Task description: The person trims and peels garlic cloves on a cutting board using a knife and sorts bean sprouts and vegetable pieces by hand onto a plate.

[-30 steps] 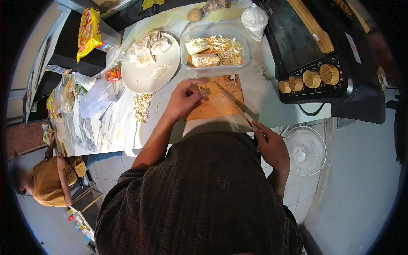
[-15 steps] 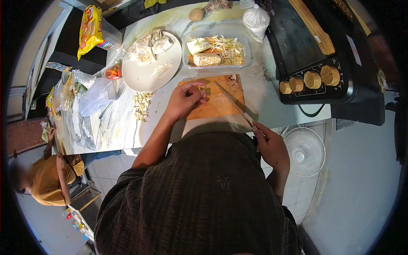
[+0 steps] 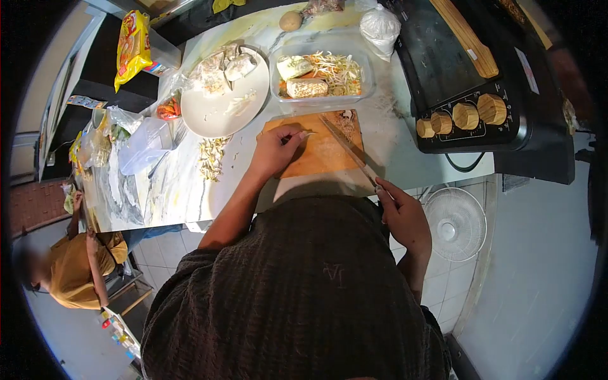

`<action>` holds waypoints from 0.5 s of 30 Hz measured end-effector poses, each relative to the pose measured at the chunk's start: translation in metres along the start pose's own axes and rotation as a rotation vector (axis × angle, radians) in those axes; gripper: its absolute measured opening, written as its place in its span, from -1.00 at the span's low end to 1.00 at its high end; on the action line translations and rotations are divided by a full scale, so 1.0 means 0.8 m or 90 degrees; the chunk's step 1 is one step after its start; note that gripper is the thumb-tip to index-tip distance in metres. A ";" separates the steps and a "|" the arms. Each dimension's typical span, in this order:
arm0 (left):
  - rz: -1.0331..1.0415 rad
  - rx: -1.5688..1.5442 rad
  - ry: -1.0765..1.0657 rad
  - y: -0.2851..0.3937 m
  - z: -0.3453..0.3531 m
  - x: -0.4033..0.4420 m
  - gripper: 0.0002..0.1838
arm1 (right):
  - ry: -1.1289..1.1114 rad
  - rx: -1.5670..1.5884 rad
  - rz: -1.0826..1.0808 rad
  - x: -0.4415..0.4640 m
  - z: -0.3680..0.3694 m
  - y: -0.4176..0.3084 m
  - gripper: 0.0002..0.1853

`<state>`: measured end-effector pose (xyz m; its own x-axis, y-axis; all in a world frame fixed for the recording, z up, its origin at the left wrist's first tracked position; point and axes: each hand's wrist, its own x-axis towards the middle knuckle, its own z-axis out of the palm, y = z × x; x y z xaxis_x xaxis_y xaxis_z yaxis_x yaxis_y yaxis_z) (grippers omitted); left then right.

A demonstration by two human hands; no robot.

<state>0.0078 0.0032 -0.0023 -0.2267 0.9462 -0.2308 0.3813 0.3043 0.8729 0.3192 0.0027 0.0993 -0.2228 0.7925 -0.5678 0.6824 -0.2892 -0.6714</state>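
My left hand (image 3: 277, 151) is over the left side of a wooden cutting board (image 3: 322, 155), thumb and fingers pinched on a small pale piece of food (image 3: 308, 134) whose kind I cannot make out. My right hand (image 3: 406, 218) is closed round the handle of a knife (image 3: 347, 144). The blade slants up and left across the board, its tip near the top edge. Brown scraps (image 3: 348, 119) lie at the board's top right corner. Beyond the board stands a clear plastic container (image 3: 370, 76) with bean sprouts (image 3: 335, 64) and two pale blocks of food.
A pile of pale yellowish trimmings (image 3: 211, 158) lies left of the board. Behind it is a plate (image 3: 199, 120) with a plastic bag on it. A black cooker (image 3: 468, 120) with wooden knobs stands right. A floor fan (image 3: 455, 225) is below; another person (image 3: 79, 269) is at lower left.
The fingers of my left hand have closed together from a looser, more spread pose, and a pale piece shows at their tips. My right hand and the knife stay nearly still.
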 end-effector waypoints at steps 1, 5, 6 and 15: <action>0.023 0.058 0.020 0.005 0.000 -0.002 -0.73 | 0.000 0.000 0.001 0.000 0.002 0.000 -0.60; 0.035 0.095 0.032 0.008 0.001 -0.002 -0.70 | -0.031 0.037 -0.018 0.001 0.009 0.000 -0.58; 0.024 0.103 0.025 0.004 0.002 0.001 -0.70 | -0.041 0.038 -0.018 0.001 0.010 -0.001 -0.58; -0.004 0.118 -0.001 0.002 0.002 0.004 -0.69 | -0.024 -0.020 -0.050 0.007 0.022 0.014 -0.58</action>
<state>0.0095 0.0071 -0.0024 -0.2277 0.9446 -0.2365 0.5391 0.3246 0.7772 0.3129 -0.0057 0.0804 -0.3023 0.7911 -0.5318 0.6828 -0.2096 -0.6999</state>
